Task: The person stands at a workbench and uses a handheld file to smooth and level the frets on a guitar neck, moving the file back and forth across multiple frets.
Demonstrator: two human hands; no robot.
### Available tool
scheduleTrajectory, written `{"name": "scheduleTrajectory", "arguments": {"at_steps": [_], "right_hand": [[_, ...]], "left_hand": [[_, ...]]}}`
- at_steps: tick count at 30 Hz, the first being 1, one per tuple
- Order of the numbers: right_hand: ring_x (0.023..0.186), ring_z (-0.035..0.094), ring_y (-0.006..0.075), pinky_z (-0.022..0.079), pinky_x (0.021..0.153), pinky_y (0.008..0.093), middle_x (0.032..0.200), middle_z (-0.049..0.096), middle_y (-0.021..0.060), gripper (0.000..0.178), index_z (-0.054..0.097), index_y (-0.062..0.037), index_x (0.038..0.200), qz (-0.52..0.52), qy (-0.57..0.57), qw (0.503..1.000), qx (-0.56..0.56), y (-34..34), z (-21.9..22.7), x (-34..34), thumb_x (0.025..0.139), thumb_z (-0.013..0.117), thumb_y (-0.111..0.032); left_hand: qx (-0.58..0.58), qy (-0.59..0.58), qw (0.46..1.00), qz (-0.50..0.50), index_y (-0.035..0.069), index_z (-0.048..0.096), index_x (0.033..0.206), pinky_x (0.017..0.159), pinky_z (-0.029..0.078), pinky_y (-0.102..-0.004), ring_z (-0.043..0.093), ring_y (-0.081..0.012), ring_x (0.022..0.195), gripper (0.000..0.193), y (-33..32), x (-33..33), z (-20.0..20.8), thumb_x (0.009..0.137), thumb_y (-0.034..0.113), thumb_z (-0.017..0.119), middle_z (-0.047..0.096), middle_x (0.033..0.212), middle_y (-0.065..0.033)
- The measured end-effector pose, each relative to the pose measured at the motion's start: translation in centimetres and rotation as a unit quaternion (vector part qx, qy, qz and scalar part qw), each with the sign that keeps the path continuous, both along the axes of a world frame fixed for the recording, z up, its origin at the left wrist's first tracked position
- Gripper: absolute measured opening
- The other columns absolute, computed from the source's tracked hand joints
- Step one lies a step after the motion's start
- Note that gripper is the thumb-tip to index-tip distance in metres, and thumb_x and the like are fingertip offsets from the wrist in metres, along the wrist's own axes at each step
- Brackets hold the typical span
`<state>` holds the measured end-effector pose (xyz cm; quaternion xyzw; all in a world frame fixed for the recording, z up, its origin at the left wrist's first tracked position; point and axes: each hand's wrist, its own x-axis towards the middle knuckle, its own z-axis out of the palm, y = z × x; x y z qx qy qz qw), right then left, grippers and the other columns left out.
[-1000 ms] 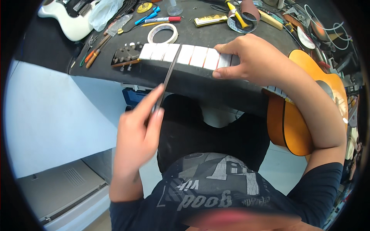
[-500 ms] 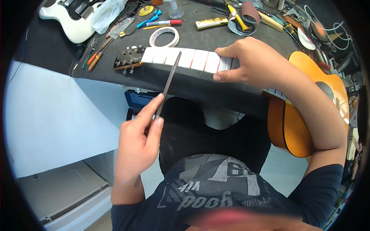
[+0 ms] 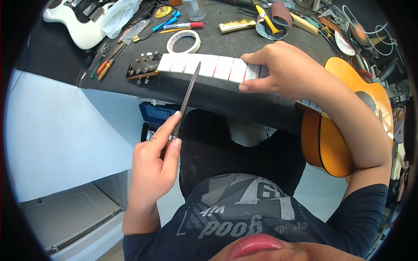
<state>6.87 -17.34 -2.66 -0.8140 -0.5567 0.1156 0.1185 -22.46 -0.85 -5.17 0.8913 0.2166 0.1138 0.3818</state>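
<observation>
My left hand (image 3: 155, 163) is closed round the handle of a slim dark file (image 3: 187, 96), its index finger stretched along the shaft. The file's tip lies over the near edge of the guitar neck (image 3: 209, 65), whose fretboard is covered in white tape strips between the frets. My right hand (image 3: 285, 67) grips that neck farther toward the body, with digits on both its edges. An orange-brown acoustic guitar body (image 3: 335, 148) sits under my right forearm. The dark headstock (image 3: 143, 67) with its tuning pegs points left. No strings show over the taped part.
A tape roll (image 3: 183, 41) lies just behind the neck. Beyond it are a red marker (image 3: 190, 25), a yellow box (image 3: 237, 26) and a yellow-handled tool (image 3: 271, 21). Screwdrivers (image 3: 106, 69) and a white electric guitar body (image 3: 82, 30) lie to the left.
My left hand has drawn the file slightly back toward me and left, so its tip has moved from mid-fretboard toward the near edge. My right hand keeps its grip on the neck.
</observation>
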Motion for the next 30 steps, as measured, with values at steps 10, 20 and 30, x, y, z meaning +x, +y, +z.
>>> {"name": "scheduleTrajectory", "arguments": {"at_steps": [10,20,30], "right_hand": [[0.096,0.078,0.0388,0.059,0.091,0.0443,0.103,0.08,0.025,0.066,0.077,-0.0024,0.14,-0.043,0.024,0.999,-0.01,-0.7,-0.2,0.5,0.093,0.089,-0.048],[0.099,0.081,0.035,0.062,0.095,0.042,0.106,0.082,0.0242,0.06,0.08,0.0006,0.134,-0.053,0.044,0.997,-0.036,-0.1,1.0,-0.4,0.094,0.086,-0.044],[0.1,0.081,0.0354,0.062,0.096,0.0428,0.107,0.082,0.0256,0.064,0.079,0.0033,0.134,-0.012,-0.013,1.0,0.022,0.1,-0.4,-0.5,0.093,0.087,-0.045]], "left_hand": [[0.031,-0.042,0.998,-0.025,0.003,0.07,0.146,0.076,0.057,-0.0378,0.075,-0.0355,0.074,0.042,1.2,7.2,-0.7,0.105,0.009,0.067,0.076,0.089,-0.0256],[0.073,-0.052,0.995,-0.032,0.001,0.07,0.144,0.082,0.059,-0.0425,0.075,-0.0492,0.089,0.04,1.7,7.6,-0.2,0.104,0.008,0.067,0.077,0.106,-0.0309],[0.017,-0.071,0.997,0.006,-0.002,0.067,0.151,0.068,0.054,-0.0343,0.07,-0.0204,0.066,0.049,-1.7,-1.7,-2.6,0.102,-0.001,0.067,0.074,0.087,-0.0278]]}}
